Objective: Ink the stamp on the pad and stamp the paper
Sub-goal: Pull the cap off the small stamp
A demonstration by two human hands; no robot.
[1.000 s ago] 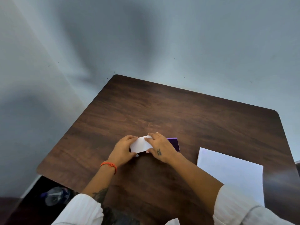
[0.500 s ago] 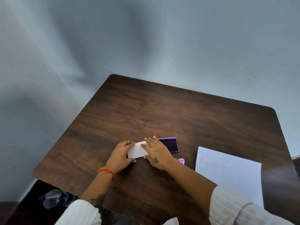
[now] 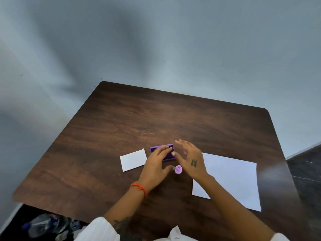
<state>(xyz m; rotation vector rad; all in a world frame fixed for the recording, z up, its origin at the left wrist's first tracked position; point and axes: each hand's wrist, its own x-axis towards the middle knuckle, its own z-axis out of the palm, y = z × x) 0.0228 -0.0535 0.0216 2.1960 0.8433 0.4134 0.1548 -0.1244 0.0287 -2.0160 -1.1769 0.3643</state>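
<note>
A purple ink pad (image 3: 169,156) lies open near the middle of the dark wooden table (image 3: 156,119). Its white lid (image 3: 133,160) rests flat to the left of it. My left hand (image 3: 157,164) lies over the pad's left part, fingers on it. My right hand (image 3: 190,160) hovers just right of the pad, fingers spread, holding nothing. A small pink stamp (image 3: 178,169) stands on the table between my two hands, touched by neither as far as I can see. A white sheet of paper (image 3: 231,180) lies to the right, partly under my right forearm.
Grey walls meet the table's far and left edges. Below the table's near left corner sits a plastic bottle (image 3: 41,225) among dark clutter. A dark surface (image 3: 307,171) shows past the table's right edge.
Both hands let go of the white lid, which now lies alone at the left. They moved right to the ink pad, and the pink stamp is fully in view.
</note>
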